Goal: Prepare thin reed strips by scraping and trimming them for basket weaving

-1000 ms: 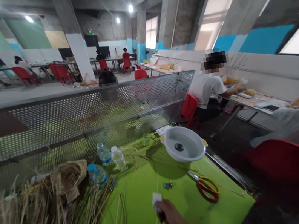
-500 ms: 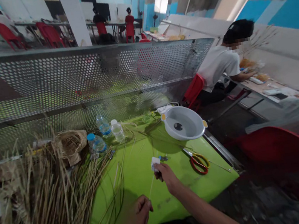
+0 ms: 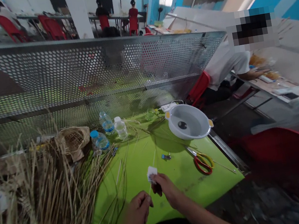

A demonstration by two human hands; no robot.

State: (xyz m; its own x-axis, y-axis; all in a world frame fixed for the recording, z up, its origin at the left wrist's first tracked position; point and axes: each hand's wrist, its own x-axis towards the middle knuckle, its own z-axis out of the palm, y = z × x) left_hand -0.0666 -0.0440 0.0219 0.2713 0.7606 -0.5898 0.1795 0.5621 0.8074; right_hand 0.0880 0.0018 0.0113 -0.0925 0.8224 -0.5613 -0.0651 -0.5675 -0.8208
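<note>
My right hand (image 3: 162,186) pinches a small white piece (image 3: 151,172), held above the green table (image 3: 184,182). A thin pale strand (image 3: 154,158) runs past the white piece down to my left hand (image 3: 141,206), whose fingers are closed around it. The two hands are close together but apart. Just beyond them lies a small blue-and-metal item (image 3: 166,157). Scissors with red and yellow handles (image 3: 203,162) rest to the right.
A grey basin (image 3: 188,121) of water stands at the back right. Bottles (image 3: 120,127), a woven basket (image 3: 72,139) and a large heap of dry stalks (image 3: 49,197) are on the left. Behind is a perforated metal panel (image 3: 97,71). A person (image 3: 223,65) sits at right.
My right hand has drawn back toward my left hand with the white piece, away from the small blue-and-metal item. The view has shifted slightly.
</note>
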